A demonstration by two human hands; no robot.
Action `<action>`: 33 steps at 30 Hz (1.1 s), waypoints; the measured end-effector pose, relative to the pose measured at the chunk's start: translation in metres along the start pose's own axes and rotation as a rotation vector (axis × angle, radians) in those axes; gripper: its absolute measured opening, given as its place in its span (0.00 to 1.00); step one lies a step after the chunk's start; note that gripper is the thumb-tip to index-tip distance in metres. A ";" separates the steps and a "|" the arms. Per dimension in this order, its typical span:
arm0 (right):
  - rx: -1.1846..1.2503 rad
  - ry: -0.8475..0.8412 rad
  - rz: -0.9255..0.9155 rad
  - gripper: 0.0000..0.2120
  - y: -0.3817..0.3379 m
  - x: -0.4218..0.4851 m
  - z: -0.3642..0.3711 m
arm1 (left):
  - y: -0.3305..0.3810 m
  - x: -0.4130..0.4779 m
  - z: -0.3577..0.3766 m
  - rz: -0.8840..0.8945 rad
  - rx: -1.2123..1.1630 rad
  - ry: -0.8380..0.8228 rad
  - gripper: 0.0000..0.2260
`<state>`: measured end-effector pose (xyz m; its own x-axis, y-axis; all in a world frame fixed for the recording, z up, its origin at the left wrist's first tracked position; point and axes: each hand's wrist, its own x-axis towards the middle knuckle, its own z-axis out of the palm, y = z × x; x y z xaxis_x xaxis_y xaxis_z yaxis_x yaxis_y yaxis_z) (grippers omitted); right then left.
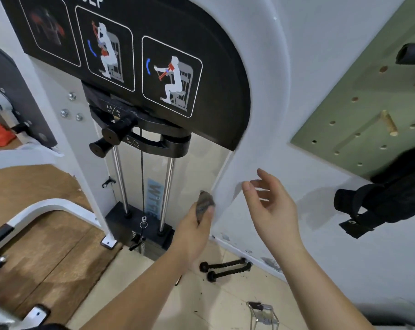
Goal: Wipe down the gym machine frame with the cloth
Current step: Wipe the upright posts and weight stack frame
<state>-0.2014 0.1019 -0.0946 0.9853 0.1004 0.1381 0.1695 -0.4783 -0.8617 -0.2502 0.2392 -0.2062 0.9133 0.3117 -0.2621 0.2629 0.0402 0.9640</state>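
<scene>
The white gym machine frame [261, 96] curves over a black instruction panel [154, 55] and a weight stack [140, 225] with chrome guide rods. My left hand [194, 227] is shut on a small grey cloth [204, 204], pressed against the inner edge of the frame's right upright. Just to the right, my right hand [270, 203] hovers in front of the same upright, fingers spread, holding nothing.
A rope handle attachment [225, 269] lies on the tiled floor by the wall. A metal stirrup handle [263, 315] lies nearer me. A green pegboard [368, 96] and black straps [380, 203] hang on the right wall. Wooden flooring and a white frame leg [47, 208] sit left.
</scene>
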 end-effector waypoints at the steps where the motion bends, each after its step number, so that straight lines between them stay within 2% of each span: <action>1: 0.068 -0.061 0.072 0.22 0.003 -0.008 0.000 | 0.004 -0.007 -0.006 -0.002 -0.032 0.033 0.12; 3: 0.261 -0.190 0.226 0.20 0.004 -0.027 0.002 | 0.024 -0.026 -0.015 0.063 -0.111 0.069 0.11; 5: 0.468 -0.297 0.358 0.18 -0.001 -0.042 0.007 | 0.042 -0.046 -0.012 0.129 -0.157 0.011 0.11; 7: 0.612 -0.389 0.426 0.17 -0.011 -0.053 0.010 | 0.052 -0.064 0.000 0.110 -0.169 -0.031 0.10; 8: 0.604 -0.421 0.411 0.18 -0.013 -0.056 0.011 | 0.057 -0.070 0.005 0.077 -0.180 -0.018 0.12; 10: 0.575 -0.422 0.360 0.16 -0.020 -0.057 0.008 | 0.066 -0.073 0.010 -0.004 -0.217 0.081 0.15; 12: 0.563 -0.366 0.345 0.14 -0.024 -0.055 0.003 | 0.077 -0.077 0.012 -0.018 -0.161 0.181 0.11; 13: 0.558 -0.345 0.348 0.15 -0.025 -0.054 0.000 | 0.084 -0.081 0.016 -0.011 -0.140 0.190 0.12; 15: 0.552 -0.366 0.373 0.17 -0.021 -0.052 -0.004 | 0.097 -0.093 0.027 0.021 -0.097 0.141 0.14; 17: 0.596 -0.456 0.427 0.14 -0.019 -0.051 -0.004 | 0.105 -0.098 0.036 0.061 -0.009 0.083 0.10; 19: 0.707 -0.444 0.521 0.17 -0.015 -0.046 -0.007 | 0.107 -0.093 0.039 0.046 0.051 0.050 0.10; 21: 0.799 -0.413 0.573 0.19 -0.013 -0.037 -0.013 | 0.113 -0.084 0.040 0.038 0.032 0.085 0.08; 24: 0.691 -0.320 0.401 0.10 -0.011 -0.018 -0.025 | 0.128 -0.073 0.053 0.090 -0.042 0.195 0.08; 26: 0.631 -0.233 0.308 0.08 -0.012 0.000 -0.037 | 0.140 -0.069 0.067 0.088 -0.141 0.274 0.10; 28: 0.632 -0.117 0.219 0.09 -0.013 0.025 -0.053 | 0.149 -0.066 0.072 0.151 -0.096 0.392 0.13; 30: 0.707 -0.030 0.116 0.08 -0.020 0.049 -0.068 | 0.157 -0.065 0.068 0.247 -0.021 0.516 0.11; 33: 0.731 -0.092 -0.190 0.08 -0.040 0.070 -0.071 | 0.171 -0.063 0.055 0.340 0.074 0.681 0.08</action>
<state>-0.1378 0.0659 -0.0161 0.9294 0.2114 0.3027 0.2477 0.2510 -0.9358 -0.2458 0.1744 -0.0269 0.5607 0.8130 0.1569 0.0436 -0.2183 0.9749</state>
